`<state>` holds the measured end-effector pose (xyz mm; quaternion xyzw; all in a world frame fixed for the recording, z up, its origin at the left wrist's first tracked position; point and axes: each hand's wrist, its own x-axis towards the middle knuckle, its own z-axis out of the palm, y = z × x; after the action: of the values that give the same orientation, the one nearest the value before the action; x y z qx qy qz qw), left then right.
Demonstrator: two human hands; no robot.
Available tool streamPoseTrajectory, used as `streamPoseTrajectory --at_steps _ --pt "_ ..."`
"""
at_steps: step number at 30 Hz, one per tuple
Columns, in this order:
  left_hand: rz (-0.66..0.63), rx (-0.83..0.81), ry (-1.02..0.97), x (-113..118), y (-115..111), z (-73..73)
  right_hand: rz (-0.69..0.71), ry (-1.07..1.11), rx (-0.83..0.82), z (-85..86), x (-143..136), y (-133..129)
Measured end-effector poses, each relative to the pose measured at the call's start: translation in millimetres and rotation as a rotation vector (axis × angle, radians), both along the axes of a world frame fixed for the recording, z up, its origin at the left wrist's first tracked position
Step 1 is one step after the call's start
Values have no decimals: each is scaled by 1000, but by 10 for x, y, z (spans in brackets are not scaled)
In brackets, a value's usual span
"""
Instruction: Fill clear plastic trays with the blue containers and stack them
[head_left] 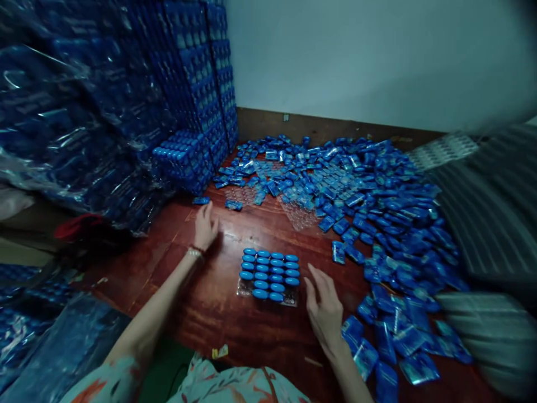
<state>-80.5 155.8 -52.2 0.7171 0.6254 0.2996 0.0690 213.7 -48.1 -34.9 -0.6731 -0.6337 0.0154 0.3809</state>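
Glossy blue oval pieces (262, 268) stand in rows in a clear plastic tray (289, 298) on the table before me. The tray's front corners hold no pieces. My left hand (205, 228) is beyond the tray to its left, fingers stretched forward and slightly apart. Just past its fingertips lies a small blue packet (201, 200), and I see nothing held in that hand. Close by the tray's right side, my right hand (324, 302) has its fingers apart and holds nothing.
A big heap of blue packets (390, 196) spreads over the reddish wooden table (180, 302) at the back and right. Clear moulded trays (300, 212) lie among them. Tall plastic-wrapped blue stacks (201, 84) rise at the left, with a lower stack (178, 148) in front.
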Motion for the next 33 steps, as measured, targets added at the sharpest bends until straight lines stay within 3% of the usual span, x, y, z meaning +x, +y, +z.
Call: streamPoseTrajectory --at_steps 2,4,7,9,12,16,19,22,25,28,31,33 --pt "164 -119 117 -111 484 74 -88 63 32 58 154 112" --pt "164 -236 224 -171 792 99 -175 99 23 56 411 233" --pt "83 -284 259 -112 831 5 -277 81 -57 -31 885 404" --pt "28 -247 262 -8 611 -112 -303 5 -184 -74 1134 519" --pt "-94 -177 304 144 59 -267 -319 -189 -449 -36 1265 704" --pt "-249 -184 405 216 -740 -308 -240 -430 -751 124 1075 875" --pt "-311 -175 440 139 -1149 -237 -161 -549 -816 174 801 838" --pt "-331 -152 360 -34 -1322 -160 -141 -671 -842 160 506 641" --pt "-263 -217 155 -229 -1355 -135 -74 -751 -830 156 343 383" --pt "-233 -241 61 -372 -1376 -158 -12 -736 -813 169 396 185" --pt "-261 -205 167 -464 -1415 -156 60 -735 -775 144 551 73" --pt "-209 -205 230 -504 -1437 -113 110 -721 -719 104 633 18"
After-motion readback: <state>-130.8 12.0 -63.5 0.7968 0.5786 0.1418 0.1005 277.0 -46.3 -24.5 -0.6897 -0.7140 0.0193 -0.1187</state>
